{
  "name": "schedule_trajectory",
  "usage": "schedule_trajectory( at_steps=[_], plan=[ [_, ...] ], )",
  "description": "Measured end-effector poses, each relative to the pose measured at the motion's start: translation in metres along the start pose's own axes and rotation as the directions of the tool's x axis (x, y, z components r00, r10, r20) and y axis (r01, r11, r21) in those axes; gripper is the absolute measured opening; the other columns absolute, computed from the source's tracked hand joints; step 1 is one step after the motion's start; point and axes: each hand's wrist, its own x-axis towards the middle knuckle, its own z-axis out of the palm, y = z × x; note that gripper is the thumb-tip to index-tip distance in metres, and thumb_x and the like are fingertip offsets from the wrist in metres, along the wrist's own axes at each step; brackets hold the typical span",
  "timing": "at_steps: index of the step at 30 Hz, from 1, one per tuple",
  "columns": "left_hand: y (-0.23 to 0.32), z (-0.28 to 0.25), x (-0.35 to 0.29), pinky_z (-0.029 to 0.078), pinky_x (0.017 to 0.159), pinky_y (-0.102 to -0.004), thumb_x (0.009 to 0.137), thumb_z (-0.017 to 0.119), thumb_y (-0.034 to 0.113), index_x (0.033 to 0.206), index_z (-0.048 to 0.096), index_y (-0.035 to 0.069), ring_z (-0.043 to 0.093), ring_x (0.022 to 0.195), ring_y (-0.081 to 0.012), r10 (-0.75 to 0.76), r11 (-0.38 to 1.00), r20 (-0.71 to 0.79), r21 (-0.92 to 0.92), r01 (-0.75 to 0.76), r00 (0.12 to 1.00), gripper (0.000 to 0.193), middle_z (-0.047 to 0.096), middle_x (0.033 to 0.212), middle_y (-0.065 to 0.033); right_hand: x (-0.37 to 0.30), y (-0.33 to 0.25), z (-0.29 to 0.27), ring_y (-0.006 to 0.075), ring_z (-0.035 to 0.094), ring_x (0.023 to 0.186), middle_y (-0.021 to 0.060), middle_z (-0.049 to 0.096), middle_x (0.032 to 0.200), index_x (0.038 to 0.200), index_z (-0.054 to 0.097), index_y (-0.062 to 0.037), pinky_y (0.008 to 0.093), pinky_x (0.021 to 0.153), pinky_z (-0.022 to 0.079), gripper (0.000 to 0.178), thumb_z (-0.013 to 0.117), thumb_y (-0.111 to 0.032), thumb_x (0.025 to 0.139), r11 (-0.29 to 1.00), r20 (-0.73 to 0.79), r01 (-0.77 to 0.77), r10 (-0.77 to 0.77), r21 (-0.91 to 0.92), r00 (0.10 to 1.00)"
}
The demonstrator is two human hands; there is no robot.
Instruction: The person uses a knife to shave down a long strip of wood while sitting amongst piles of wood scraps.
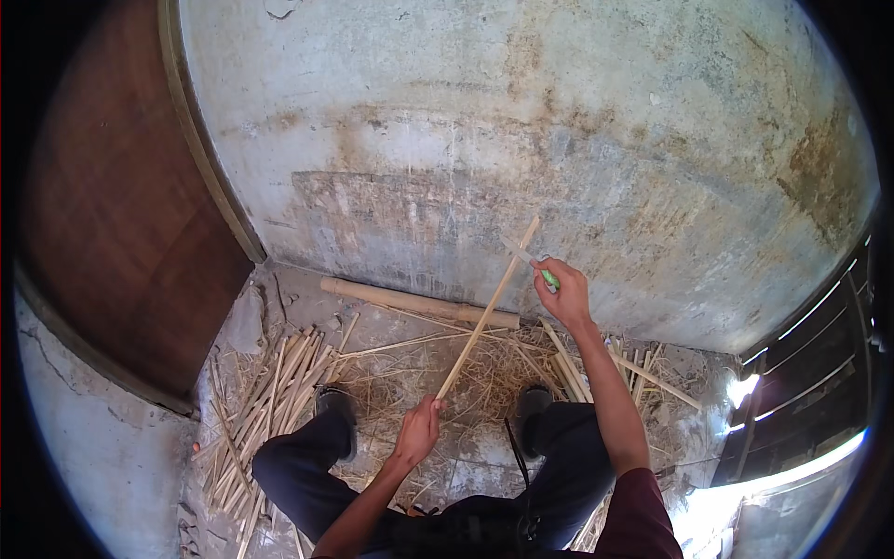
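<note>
The left hand's (419, 432) fingers grip a slender tan bamboo strip (484, 319), the right hand's (565, 293) a green-handled metal knife (549, 279), apparently for shaving, which next needs a steady stroke.

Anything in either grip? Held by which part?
Left grip: long pale strip, by its lower end. Right grip: knife, by its green handle.

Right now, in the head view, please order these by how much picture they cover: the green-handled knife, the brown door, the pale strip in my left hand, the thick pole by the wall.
1. Brown door
2. Thick pole: about as long as the strip, but thicker
3. Pale strip
4. Green-handled knife
</note>
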Motion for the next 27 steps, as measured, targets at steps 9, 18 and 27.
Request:
schedule_trajectory(
  at_steps=[9, 18, 27],
  plan=[
    [-0.004, -0.007, -0.006, 0.053, 0.074, -0.0544, 0.114, 0.044, 0.018, 0.110, 0.057, -0.002, 0.068, 0.086, -0.0519, 0.027, 0.999, -0.048, 0.027, -0.026, 0.998, 0.023, 0.068, 0.092, -0.0298, 0.000, -0.018, -0.007, 0.0356, 0.073, 0.080, 0.0133, 0.075, 0.092, 0.102, 0.076, -0.0076, 0.0410, 0.070, 0.057, 0.012, 0.072, -0.010, 0.091, 0.994, 0.046, 0.052, -0.056, 0.095, 0.997],
    [-0.006, 0.008, -0.013, 0.050, 0.071, -0.0560, 0.113, 0.046, 0.016, 0.108, 0.056, 0.000, 0.065, 0.081, -0.0532, 0.086, 0.996, -0.044, 0.028, -0.085, 0.995, 0.019, 0.064, 0.084, -0.0312, 0.010, -0.013, -0.030, 0.0354, 0.075, 0.084, 0.0141, 0.076, 0.094, 0.102, 0.076, -0.0055, 0.0400, 0.073, 0.058, 0.012, 0.071, -0.008, 0.091, 0.993, 0.156, -0.106, 0.097, 0.047, 0.983],
    [-0.004, 0.014, -0.016, 0.050, 0.070, -0.0554, 0.113, 0.047, 0.016, 0.110, 0.056, 0.000, 0.066, 0.081, -0.0526, 0.124, 0.992, -0.024, 0.010, -0.124, 0.992, 0.018, 0.063, 0.083, -0.0305, 0.012, 0.023, -0.039, 0.0374, 0.074, 0.085, 0.0142, 0.076, 0.093, 0.102, 0.077, -0.0075, 0.0397, 0.074, 0.058, 0.012, 0.072, -0.010, 0.091, 0.998, -0.035, -0.059, 0.060, 0.026, 0.998]
  ],
)
